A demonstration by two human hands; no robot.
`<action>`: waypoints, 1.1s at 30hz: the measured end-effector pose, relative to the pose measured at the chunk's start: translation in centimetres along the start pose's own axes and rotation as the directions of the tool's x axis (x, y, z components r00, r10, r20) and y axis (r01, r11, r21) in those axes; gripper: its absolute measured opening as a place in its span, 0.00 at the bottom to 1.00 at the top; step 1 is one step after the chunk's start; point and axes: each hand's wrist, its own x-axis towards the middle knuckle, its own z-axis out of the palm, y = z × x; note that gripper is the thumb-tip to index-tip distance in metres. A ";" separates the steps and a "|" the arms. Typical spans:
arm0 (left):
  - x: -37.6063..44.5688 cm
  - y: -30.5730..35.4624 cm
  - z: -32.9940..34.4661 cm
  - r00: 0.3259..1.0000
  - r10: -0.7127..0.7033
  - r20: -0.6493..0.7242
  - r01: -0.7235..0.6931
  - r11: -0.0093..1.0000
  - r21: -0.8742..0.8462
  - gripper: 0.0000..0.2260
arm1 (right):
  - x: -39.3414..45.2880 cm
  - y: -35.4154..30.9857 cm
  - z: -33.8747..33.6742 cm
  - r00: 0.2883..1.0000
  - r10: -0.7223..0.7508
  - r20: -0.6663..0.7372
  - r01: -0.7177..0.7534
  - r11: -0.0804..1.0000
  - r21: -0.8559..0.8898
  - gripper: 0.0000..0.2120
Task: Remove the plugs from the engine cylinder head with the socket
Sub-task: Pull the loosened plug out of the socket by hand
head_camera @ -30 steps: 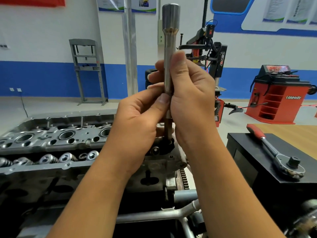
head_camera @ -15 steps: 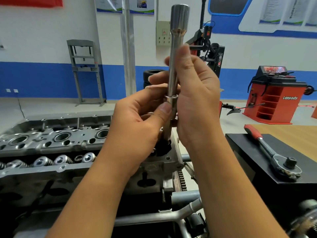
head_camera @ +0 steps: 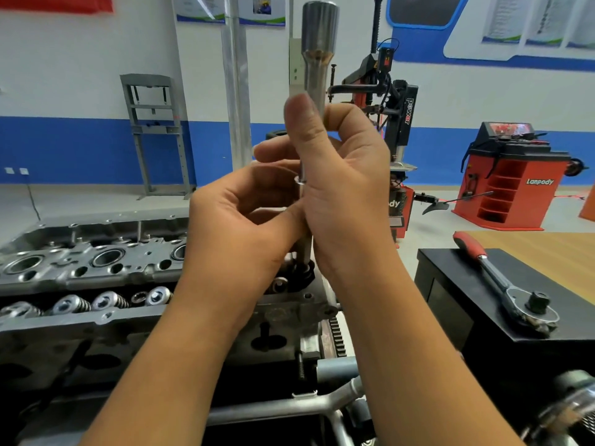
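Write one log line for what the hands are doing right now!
right hand grips socket upright | left hand pinches its lower shaft | ratchet lies on black box | cylinder head below

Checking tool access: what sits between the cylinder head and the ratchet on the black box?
In the head view, both hands, left hand and right hand, hold the upright socket between the cylinder head and the ratchet.

White wall (head_camera: 80, 59) with blue band (head_camera: 64, 149)
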 end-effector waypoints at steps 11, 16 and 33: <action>0.0 0.2 0.3 1.000 -0.007 -0.002 0.007 0.999 0.035 0.10 | 0.1 -0.2 -0.2 0.998 0.054 -0.032 -0.052 0.997 0.056 0.13; 0.1 0.2 0.2 0.994 -0.033 0.102 0.042 0.996 -0.084 0.15 | 0.3 0.1 0.2 0.998 0.032 -0.051 -0.032 0.999 -0.004 0.15; 0.1 0.3 0.1 0.985 -0.042 0.167 0.053 0.996 -0.067 0.12 | 0.6 -0.2 -0.1 0.996 0.032 -0.080 -0.032 0.999 -0.008 0.19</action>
